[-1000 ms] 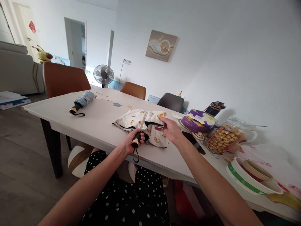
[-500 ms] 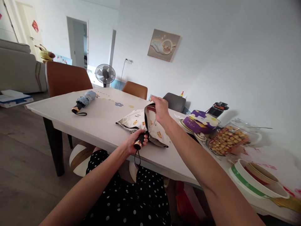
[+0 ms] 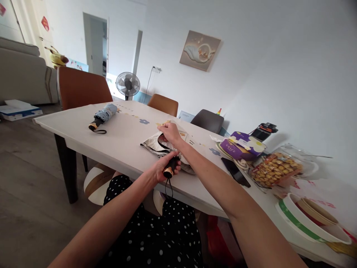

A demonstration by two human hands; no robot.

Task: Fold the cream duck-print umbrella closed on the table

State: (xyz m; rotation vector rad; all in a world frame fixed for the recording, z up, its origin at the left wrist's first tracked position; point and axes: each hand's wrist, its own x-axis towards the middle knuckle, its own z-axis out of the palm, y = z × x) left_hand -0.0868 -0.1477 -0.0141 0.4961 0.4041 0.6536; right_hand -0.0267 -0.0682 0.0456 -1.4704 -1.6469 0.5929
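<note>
A folding umbrella with cream fabric (image 3: pixel 152 142) and small yellow prints lies at the near edge of the white table (image 3: pixel 125 134). My left hand (image 3: pixel 163 168) is wrapped round its black handle with a gold end, and the wrist strap hangs below the table edge. My right hand (image 3: pixel 169 132) reaches over the canopy and pinches a flap of the fabric, folded toward the left. A second umbrella (image 3: pixel 102 116), blue-grey and rolled up, lies at the far left of the table, away from both hands.
To the right lie a black phone (image 3: pixel 235 172), a purple box (image 3: pixel 238 147), a clear tub of wrapped sweets (image 3: pixel 275 169) and stacked bowls (image 3: pixel 309 219). Brown chairs (image 3: pixel 82 87) stand around the table. A standing fan (image 3: pixel 127 84) and a sofa (image 3: pixel 22 74) are behind.
My right hand took hold of a canopy flap on the right, lifted it and carried it over to the left side of the umbrella. My left hand stayed on the handle.
</note>
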